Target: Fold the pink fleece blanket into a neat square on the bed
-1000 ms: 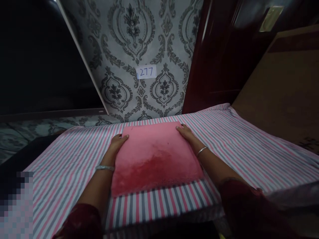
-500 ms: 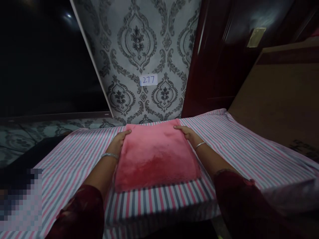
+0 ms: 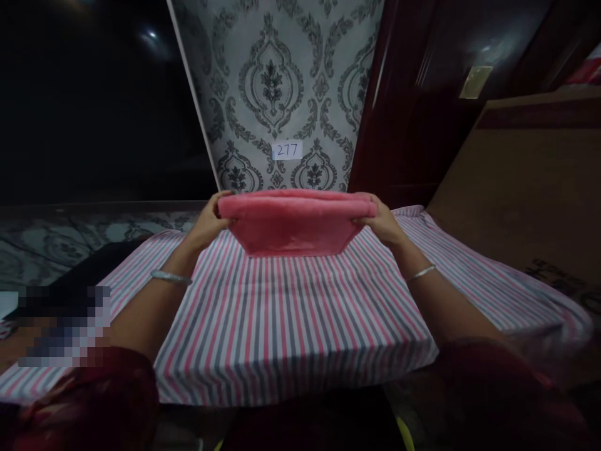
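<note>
A fuzzy pink cloth, possibly a towel or small blanket, is raised and folded over along its upper edge. My left hand grips its left end, with the thumb below the fold and the fingers behind it. At the opposite end, my right hand pinches the fold in the same way. The cloth's lower edge hangs at or just above the striped tablecloth; I cannot tell if it touches. Both wrists wear bangles.
Behind the table is a patterned wall with a paper label reading 277. A large dark screen stands at the left. To the right are a dark red wooden panel and a big cardboard box.
The pink cloth lay flat on the table, with my hands at its far corners. Now it is lifted toward the wall and folded over, and my hands are farther apart.
</note>
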Demonstrator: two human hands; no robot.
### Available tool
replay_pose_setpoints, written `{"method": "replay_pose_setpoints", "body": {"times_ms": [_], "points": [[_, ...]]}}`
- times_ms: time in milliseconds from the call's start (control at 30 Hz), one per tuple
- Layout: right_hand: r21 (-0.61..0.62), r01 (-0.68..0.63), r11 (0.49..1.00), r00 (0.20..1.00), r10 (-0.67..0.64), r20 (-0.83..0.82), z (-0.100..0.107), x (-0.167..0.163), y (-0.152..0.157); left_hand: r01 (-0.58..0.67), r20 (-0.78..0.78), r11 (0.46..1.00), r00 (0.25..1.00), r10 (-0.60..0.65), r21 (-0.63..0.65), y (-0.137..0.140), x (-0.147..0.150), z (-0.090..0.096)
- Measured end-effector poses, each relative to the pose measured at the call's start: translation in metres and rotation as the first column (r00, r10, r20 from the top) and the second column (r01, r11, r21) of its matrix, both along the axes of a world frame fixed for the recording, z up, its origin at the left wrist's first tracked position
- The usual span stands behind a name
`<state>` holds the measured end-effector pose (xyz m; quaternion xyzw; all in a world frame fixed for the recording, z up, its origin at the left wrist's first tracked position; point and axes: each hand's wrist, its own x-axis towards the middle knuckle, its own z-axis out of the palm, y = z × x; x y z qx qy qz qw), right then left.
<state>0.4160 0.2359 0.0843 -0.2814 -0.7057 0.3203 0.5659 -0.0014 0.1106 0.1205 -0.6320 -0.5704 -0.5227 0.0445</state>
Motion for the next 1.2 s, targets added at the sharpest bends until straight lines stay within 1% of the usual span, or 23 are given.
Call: {"method": "replay_pose_setpoints", "body": {"times_ms": [133, 233, 300, 367, 400, 467, 500, 567, 633, 700, 767, 800, 867, 933, 1000, 1033, 1067, 1100, 1133, 1167, 1200], "points": [[0.026, 0.041, 0.999, 0.983, -0.045, 0.176, -0.045, 0.025, -0.068, 0.124, -0.024, 0.982, 0.991, -0.129, -0.14, -0.062, 0.008, -0.041], [0.072, 0.103, 0.992, 0.94, -0.121, 0.32, -0.072, 0.039, -0.103, 0.126, -0.131, 0.978, 0.98, -0.149, -0.166, -0.102, 0.015, -0.064], [0.115, 0.126, 0.985, 0.899, -0.162, 0.407, -0.08, 0.043, -0.117, 0.116, -0.175, 0.981, 0.974, -0.143, -0.158, -0.121, 0.022, -0.072], [0.17, 0.145, 0.975, 0.873, -0.207, 0.441, -0.076, 0.045, -0.127, 0.122, -0.135, 0.981, 0.981, -0.142, -0.148, -0.135, 0.03, -0.07], [0.194, 0.159, 0.968, 0.874, -0.229, 0.428, -0.069, 0.046, -0.131, 0.128, -0.077, 0.98, 0.987, -0.141, -0.15, -0.14, 0.035, -0.065], [0.206, 0.198, 0.958, 0.896, -0.262, 0.358, -0.047, 0.048, -0.141, 0.163, 0.105, 0.972, 0.984, -0.147, -0.168, -0.15, 0.043, -0.049], [0.183, 0.216, 0.959, 0.911, -0.265, 0.315, -0.033, 0.05, -0.146, 0.194, 0.215, 0.963, 0.965, -0.153, -0.188, -0.154, 0.046, -0.038], [0.095, 0.212, 0.973, 0.942, -0.23, 0.243, -0.004, 0.053, -0.15, 0.267, 0.417, 0.94, 0.895, -0.16, -0.213, -0.155, 0.051, -0.012], [-0.002, 0.16, 0.987, 0.972, -0.157, 0.177, 0.022, 0.053, -0.144, 0.314, 0.531, 0.926, 0.832, -0.161, -0.211, -0.147, 0.054, 0.017], [-0.09, 0.102, 0.991, 0.988, -0.091, 0.123, 0.04, 0.048, -0.124, 0.334, 0.571, 0.912, 0.808, -0.146, -0.24, -0.127, 0.054, 0.042], [-0.164, 0.078, 0.983, 0.993, -0.062, 0.101, 0.048, 0.039, -0.095, 0.35, 0.594, 0.881, 0.798, -0.102, -0.319, -0.1, 0.052, 0.06], [-0.186, 0.08, 0.979, 0.993, -0.063, 0.098, 0.051, 0.034, -0.079, 0.351, 0.604, 0.873, 0.793, -0.085, -0.338, -0.087, 0.051, 0.067], [-0.185, 0.102, 0.977, 0.992, -0.087, 0.091, 0.055, 0.026, -0.051, 0.351, 0.604, 0.88, 0.791, -0.095, -0.32, -0.062, 0.047, 0.077], [-0.109, 0.143, 0.984, 0.988, -0.136, 0.067, 0.06, 0.02, -0.031, 0.351, 0.574, 0.902, 0.804, -0.152, -0.252, -0.044, 0.041, 0.081], [0.038, 0.219, 0.975, 0.974, -0.221, 0.055, 0.059, 0.017, -0.02, 0.327, 0.509, 0.928, 0.838, -0.198, -0.177, -0.033, 0.033, 0.077], [0.13, 0.264, 0.956, 0.96, -0.273, 0.061, 0.055, 0.017, -0.018, 0.298, 0.46, 0.944, 0.864, -0.205, -0.141, -0.03, 0.029, 0.07], [0.227, 0.304, 0.925, 0.942, -0.327, 0.07, 0.046, 0.017, -0.017, 0.261, 0.397, 0.96, 0.896, -0.201, -0.103, -0.028, 0.025, 0.06], [0.321, 0.33, 0.888, 0.924, -0.373, 0.082, 0.033, 0.017, -0.018, 0.219, 0.323, 0.974, 0.928, -0.187, -0.064, -0.028, 0.02, 0.045], [0.405, 0.338, 0.85, 0.909, -0.406, 0.094, 0.016, 0.017, -0.02, 0.18, 0.247, 0.983, 0.955, -0.167, -0.032, -0.03, 0.016, 0.027], [0.47, 0.33, 0.819, 0.899, -0.424, 0.108, -0.006, 0.017, -0.024, 0.155, 0.175, 0.988, 0.973, -0.15, -0.014, -0.033, 0.013, 0.005], [0.515, 0.308, 0.8, 0.896, -0.426, 0.127, -0.031, 0.017, -0.028, 0.148, 0.123, 0.989, 0.982, -0.145, -0.015, -0.037, 0.01, -0.019]]}}
